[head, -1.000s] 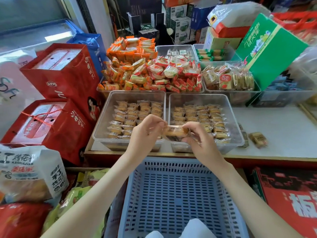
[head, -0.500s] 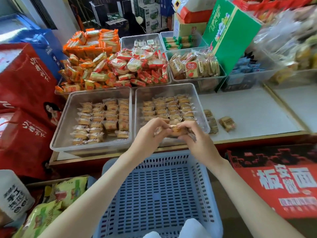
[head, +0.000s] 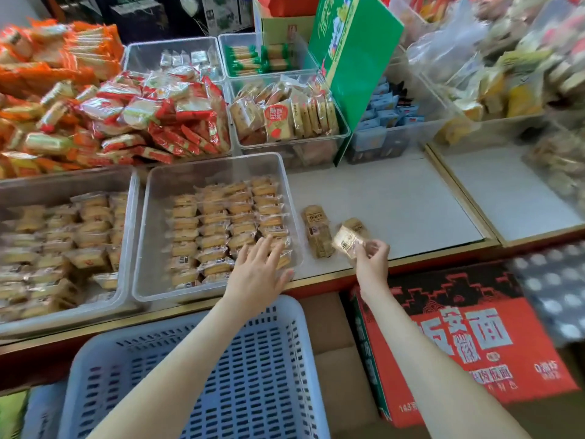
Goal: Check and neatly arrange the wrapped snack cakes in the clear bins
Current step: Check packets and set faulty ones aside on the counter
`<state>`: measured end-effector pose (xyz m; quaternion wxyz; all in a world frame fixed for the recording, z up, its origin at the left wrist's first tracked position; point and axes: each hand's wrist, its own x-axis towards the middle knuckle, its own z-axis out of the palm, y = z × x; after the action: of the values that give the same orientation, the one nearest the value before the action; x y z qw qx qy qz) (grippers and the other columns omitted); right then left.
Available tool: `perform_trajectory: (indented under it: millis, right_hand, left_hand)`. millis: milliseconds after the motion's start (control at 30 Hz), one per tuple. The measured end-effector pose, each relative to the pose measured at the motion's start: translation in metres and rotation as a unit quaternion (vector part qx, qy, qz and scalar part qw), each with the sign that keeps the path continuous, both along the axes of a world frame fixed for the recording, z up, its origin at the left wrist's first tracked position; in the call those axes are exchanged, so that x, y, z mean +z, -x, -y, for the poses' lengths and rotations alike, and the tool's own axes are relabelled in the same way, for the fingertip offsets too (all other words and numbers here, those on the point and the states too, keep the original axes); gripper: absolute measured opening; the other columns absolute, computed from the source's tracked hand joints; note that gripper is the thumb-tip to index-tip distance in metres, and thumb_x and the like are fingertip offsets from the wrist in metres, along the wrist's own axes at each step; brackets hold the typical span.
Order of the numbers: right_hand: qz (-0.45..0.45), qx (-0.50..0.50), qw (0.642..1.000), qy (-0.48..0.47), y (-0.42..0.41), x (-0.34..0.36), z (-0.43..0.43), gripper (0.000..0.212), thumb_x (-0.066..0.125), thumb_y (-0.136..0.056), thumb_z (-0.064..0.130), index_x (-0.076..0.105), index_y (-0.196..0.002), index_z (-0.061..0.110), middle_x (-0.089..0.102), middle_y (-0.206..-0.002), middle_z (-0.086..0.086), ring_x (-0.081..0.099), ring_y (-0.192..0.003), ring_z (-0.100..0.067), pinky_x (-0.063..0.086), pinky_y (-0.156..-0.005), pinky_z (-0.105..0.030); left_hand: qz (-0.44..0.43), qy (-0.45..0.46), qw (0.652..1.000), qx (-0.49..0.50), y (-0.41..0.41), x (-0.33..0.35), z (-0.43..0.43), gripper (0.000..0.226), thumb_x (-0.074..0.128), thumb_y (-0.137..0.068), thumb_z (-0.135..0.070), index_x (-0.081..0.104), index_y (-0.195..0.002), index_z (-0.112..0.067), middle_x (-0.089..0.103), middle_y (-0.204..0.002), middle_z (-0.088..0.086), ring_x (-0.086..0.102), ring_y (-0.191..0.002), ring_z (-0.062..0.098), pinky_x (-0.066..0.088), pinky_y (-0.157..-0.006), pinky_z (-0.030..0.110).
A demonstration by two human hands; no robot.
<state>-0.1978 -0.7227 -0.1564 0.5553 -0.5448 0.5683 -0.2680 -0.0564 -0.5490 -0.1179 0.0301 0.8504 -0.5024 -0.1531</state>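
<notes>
Left hand (head: 258,270), fingers spread straight over near right corner of the right clear bin (head: 218,166), snack cakes (head: 221,223) rowed inside, right hand (head: 372,261) pinching one wrapped cake (head: 346,240) above the counter (head: 395,201), loose cakes (head: 316,231) beside.

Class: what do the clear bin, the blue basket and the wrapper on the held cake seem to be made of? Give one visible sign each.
The clear bin is likely rigid plastic with a glossy finish: the cakes show through its walls. The blue basket looks like moulded plastic, matt, with regular slots. The wrapper is thin film, probably plastic: it glints.
</notes>
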Motion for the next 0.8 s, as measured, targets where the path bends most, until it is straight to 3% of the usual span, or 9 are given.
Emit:
perform_trajectory:
  millis: [67, 133, 233, 300, 400, 500, 667, 800]
  right_hand:
    - [-0.016, 0.007, 0.999, -0.037, -0.012, -0.020, 0.017, 0.020, 0.050, -0.099, 0.019, 0.037, -0.115, 0.015, 0.053, -0.119, -0.007, 0.057, -0.090, -0.013, 0.049, -0.072, -0.025]
    - [-0.091, 0.053, 0.994, -0.029, -0.024, -0.034, 0.028, 0.028, 0.050, -0.099, 0.021, 0.037, -0.121, 0.009, 0.051, -0.126, -0.011, 0.054, -0.100, -0.021, 0.048, -0.076, -0.029]
    - [-0.296, 0.120, 0.944, 0.080, -0.033, -0.046, 0.035, 0.056, 0.057, -0.095, 0.029, 0.032, -0.140, 0.007, 0.037, -0.145, -0.017, 0.037, -0.128, -0.033, 0.038, -0.098, -0.044]
    - [-0.340, 0.133, 0.921, 0.133, -0.037, -0.043, 0.030, 0.061, 0.057, -0.094, 0.031, 0.028, -0.144, 0.009, 0.030, -0.149, -0.017, 0.031, -0.132, -0.035, 0.034, -0.102, -0.048]
    - [-0.279, 0.163, 0.916, 0.236, -0.049, -0.029, 0.011, 0.055, 0.056, -0.093, 0.024, 0.035, -0.140, 0.005, 0.035, -0.144, -0.019, 0.034, -0.128, -0.035, 0.035, -0.098, -0.048]
    - [-0.185, 0.217, 0.886, 0.365, -0.068, -0.005, -0.017, 0.045, 0.060, -0.090, 0.010, 0.046, -0.131, 0.000, 0.050, -0.129, -0.022, 0.046, -0.116, -0.037, 0.039, -0.095, -0.048]
    - [-0.138, 0.325, 0.835, 0.422, -0.110, 0.032, -0.077, 0.043, 0.059, -0.091, 0.009, 0.048, -0.132, 0.004, 0.051, -0.132, -0.014, 0.045, -0.123, -0.029, 0.037, -0.103, -0.042]
    - [-0.070, 0.426, 0.788, 0.439, -0.154, 0.050, -0.145, 0.046, 0.062, -0.089, 0.007, 0.049, -0.132, 0.001, 0.053, -0.128, -0.015, 0.046, -0.119, -0.031, 0.038, -0.104, -0.042]
  left_hand:
    - [0.026, -0.009, 1.000, -0.014, -0.001, -0.008, 0.003, 0.086, -0.006, -0.091, -0.062, 0.034, -0.150, -0.013, 0.036, -0.155, 0.010, 0.031, -0.144, 0.026, 0.022, -0.118, 0.045]
    - [0.024, -0.008, 0.999, -0.019, 0.000, -0.010, 0.003, 0.083, -0.003, -0.100, -0.057, 0.053, -0.137, -0.008, 0.056, -0.139, 0.013, 0.051, -0.130, 0.028, 0.039, -0.107, 0.047]
    - [0.008, 0.013, 0.999, -0.029, -0.001, -0.010, 0.001, 0.088, -0.007, -0.095, -0.061, 0.046, -0.143, -0.011, 0.048, -0.146, 0.009, 0.043, -0.137, 0.025, 0.031, -0.113, 0.041]
    - [-0.017, 0.042, 0.999, -0.016, -0.002, -0.009, 0.002, 0.087, -0.008, -0.091, -0.065, 0.036, -0.148, -0.016, 0.038, -0.154, 0.003, 0.033, -0.143, 0.020, 0.022, -0.116, 0.035]
    - [-0.077, 0.099, 0.992, 0.025, -0.002, -0.002, 0.002, 0.058, 0.017, -0.103, -0.049, 0.034, -0.149, -0.017, 0.035, -0.155, 0.001, 0.030, -0.143, 0.016, 0.021, -0.115, 0.031]
    - [-0.112, 0.157, 0.979, 0.068, -0.010, 0.005, -0.006, 0.045, 0.033, -0.105, -0.031, 0.040, -0.146, -0.013, 0.038, -0.152, 0.003, 0.036, -0.138, 0.019, 0.028, -0.109, 0.027]
    - [-0.017, 0.195, 0.975, 0.101, -0.052, 0.004, -0.067, 0.036, 0.041, -0.103, -0.024, 0.057, -0.130, -0.006, 0.056, -0.135, 0.014, 0.057, -0.118, 0.030, 0.046, -0.097, 0.037]
    - [0.037, 0.161, 0.980, 0.113, -0.098, 0.000, -0.154, 0.042, 0.037, -0.099, -0.029, 0.062, -0.122, -0.003, 0.060, -0.130, 0.016, 0.062, -0.111, 0.032, 0.051, -0.094, 0.044]
